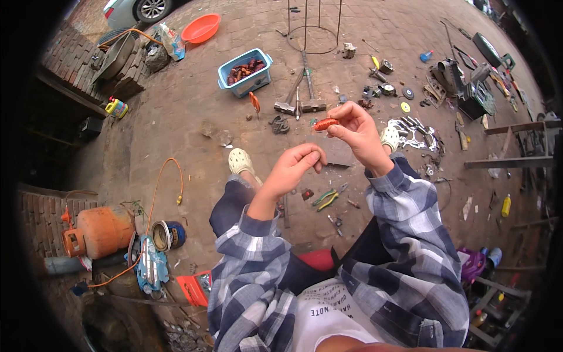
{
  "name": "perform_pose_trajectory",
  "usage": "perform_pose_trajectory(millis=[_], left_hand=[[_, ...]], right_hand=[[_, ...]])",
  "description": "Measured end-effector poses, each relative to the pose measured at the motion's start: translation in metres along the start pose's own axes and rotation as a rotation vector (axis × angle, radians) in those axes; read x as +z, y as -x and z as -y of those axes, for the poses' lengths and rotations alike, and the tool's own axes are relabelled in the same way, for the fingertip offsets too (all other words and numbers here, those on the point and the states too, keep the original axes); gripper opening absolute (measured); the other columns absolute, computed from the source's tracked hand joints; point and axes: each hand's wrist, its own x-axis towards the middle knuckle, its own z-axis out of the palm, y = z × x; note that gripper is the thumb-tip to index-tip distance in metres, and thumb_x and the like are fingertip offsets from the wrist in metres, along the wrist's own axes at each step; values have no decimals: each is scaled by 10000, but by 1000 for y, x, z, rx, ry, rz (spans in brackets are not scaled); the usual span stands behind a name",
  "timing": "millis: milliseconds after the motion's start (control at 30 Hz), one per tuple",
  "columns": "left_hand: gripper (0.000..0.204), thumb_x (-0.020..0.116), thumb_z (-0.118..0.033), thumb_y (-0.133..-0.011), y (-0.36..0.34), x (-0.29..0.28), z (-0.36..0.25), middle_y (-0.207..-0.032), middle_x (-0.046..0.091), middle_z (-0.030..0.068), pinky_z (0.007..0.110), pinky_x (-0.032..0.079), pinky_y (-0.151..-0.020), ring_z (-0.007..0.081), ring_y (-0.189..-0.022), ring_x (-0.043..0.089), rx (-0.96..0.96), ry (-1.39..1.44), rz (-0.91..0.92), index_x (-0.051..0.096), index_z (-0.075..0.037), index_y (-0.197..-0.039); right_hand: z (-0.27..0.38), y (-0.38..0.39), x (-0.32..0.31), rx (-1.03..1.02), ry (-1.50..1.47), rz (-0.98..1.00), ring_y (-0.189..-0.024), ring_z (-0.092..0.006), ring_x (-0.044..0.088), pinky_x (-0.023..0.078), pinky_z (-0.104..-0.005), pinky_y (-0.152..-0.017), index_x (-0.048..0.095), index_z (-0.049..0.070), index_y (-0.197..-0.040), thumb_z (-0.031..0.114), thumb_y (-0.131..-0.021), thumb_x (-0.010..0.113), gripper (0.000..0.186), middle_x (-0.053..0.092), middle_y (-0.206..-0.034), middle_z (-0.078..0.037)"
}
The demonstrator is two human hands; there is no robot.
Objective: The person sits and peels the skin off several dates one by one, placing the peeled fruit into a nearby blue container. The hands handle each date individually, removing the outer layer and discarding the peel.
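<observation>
My right hand (358,132) pinches a small reddish-orange oblong piece (324,124) between thumb and fingers, above the ground. My left hand (296,161) is lower and to the left of it, fingers curled and thumb against them; anything held there is too small or hidden to make out. Beyond my hands lie two hammers (314,105) and an orange-handled tool (254,104). A blue tub (248,85) of dark reddish pieces stands farther back. Green-and-yellow pliers (325,196) lie below my hands, between my legs.
An orange basin (200,27) and a wire stand (312,50) are at the back. An orange gas cylinder (102,232) with a hose sits at left. Metal parts (413,132) and tools are scattered at right, beside a metal frame (507,163). A car (132,12) is parked top left.
</observation>
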Motion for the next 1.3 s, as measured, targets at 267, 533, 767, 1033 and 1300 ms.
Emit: perform_pose_trajectory(millis=[267,533,767,1033,1300], left_hand=[[214,466,-170,-951,4,-12,-6,-772,551,6,262,406,-682,112,-740,498,-32,-476,-85,571,-8,-859],[225,449,-194,-961,7,-18,-14,-759,513,5,240,379,-661,94,-723,459,-59,-157,72,536,-25,-842],[229,447,-174,-969,0,-7,6,-782,541,9,249,423,-703,96,-740,511,-18,-27,33,553,-5,-856],[186,501,-163,-916,1,-15,9,-777,573,77,285,437,-714,145,-742,542,-11,-440,-119,586,-6,-865],[245,480,-221,-957,0,-22,-3,-866,567,23,267,406,-788,119,-864,509,19,-78,23,578,-6,-892]], right_hand=[[17,0,-5,-155,988,362,-773,-106,575,490,-259,-639,565,18,-881,-21,-757,686,177,568,-859,-29],[-3,0,-25,352,-88,502,-851,-120,589,490,-238,-665,540,46,-911,57,-825,677,162,606,-993,-82],[-14,4,17,18,-99,-108,-824,-111,576,487,-235,-670,532,68,-951,32,-834,661,178,603,-963,-44],[15,0,-11,295,667,511,-805,-104,596,487,-266,-616,538,4,-809,3,-783,678,142,603,-892,-50],[-30,2,-1,195,-571,251,-986,-167,559,435,-322,-950,514,46,-979,212,-885,632,224,566,-976,-64]])
